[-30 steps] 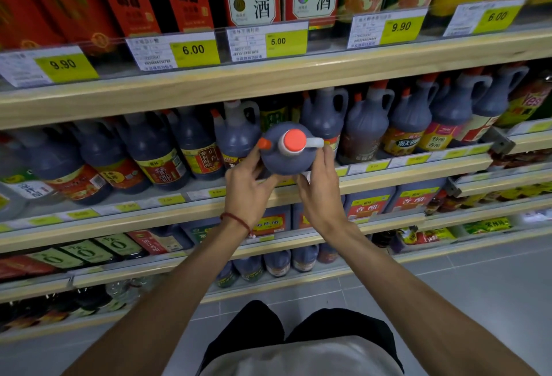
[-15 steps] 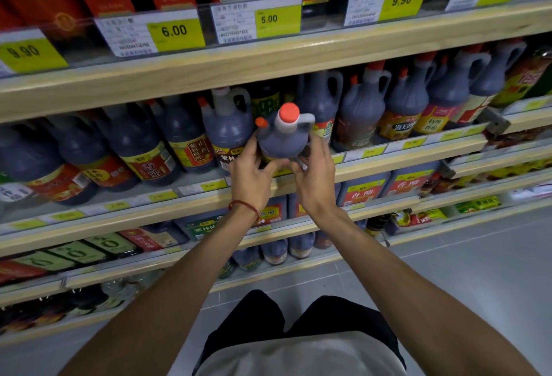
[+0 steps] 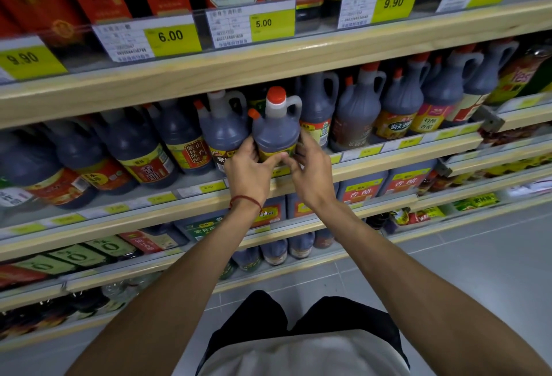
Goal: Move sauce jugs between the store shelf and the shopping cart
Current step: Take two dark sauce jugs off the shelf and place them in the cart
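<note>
Holding a sauce jug (image 3: 276, 133) upright at the shelf (image 3: 388, 160).
My left hand (image 3: 249, 171) and right hand (image 3: 310, 172) curl round its lower half, thumbs close together.

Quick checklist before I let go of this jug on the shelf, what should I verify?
1. Jug upright: ok.
2. Left hand and right hand both hold it: ok.
3. Orange cap on: ok.
4. Base flat on the shelf: cannot tell, the hands hide it.
5. Clear of the neighbouring jug on the left: cannot tell.
</note>
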`<act>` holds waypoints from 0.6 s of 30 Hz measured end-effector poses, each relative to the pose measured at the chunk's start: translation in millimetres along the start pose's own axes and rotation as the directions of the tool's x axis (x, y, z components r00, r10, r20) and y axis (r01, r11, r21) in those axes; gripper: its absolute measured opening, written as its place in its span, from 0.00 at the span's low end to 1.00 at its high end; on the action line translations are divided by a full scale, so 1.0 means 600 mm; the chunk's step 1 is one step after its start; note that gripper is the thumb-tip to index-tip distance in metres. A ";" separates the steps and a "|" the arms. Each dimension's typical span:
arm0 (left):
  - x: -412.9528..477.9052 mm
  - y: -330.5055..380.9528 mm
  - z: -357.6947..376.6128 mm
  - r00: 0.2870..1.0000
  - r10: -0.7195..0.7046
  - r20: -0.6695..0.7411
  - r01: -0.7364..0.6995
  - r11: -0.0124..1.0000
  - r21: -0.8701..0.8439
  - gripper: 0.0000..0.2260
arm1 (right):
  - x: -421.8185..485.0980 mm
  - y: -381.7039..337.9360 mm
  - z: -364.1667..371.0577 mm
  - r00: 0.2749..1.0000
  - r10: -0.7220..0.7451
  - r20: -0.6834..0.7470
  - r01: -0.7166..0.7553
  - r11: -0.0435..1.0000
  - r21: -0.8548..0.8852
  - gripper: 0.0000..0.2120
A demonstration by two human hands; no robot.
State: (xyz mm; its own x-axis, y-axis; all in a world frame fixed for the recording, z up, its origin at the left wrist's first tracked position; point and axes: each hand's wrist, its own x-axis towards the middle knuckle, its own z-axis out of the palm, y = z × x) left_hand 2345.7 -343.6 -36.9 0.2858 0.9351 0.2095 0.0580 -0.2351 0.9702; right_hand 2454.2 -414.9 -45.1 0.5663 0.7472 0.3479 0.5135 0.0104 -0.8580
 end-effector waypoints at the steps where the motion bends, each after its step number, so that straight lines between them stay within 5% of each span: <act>1: 0.001 0.000 0.000 1.000 0.006 -0.004 -0.006 1.000 0.012 0.24 | 0.003 0.000 -0.001 1.000 -0.002 0.010 0.002 1.000 -0.006 0.28; 18: 0.032 0.003 -0.011 1.000 0.003 -0.018 0.000 0.983 0.185 0.20 | 0.021 0.004 0.018 0.997 0.070 0.010 -0.069 0.994 -0.085 0.24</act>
State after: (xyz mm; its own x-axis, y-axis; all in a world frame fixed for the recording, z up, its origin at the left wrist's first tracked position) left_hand 2344.9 -323.9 -30.4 0.2688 0.9389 0.2150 0.2341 -0.2802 0.9310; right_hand 2455.5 -398.1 -46.7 0.5945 0.7525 0.2833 0.5261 -0.0976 -0.8448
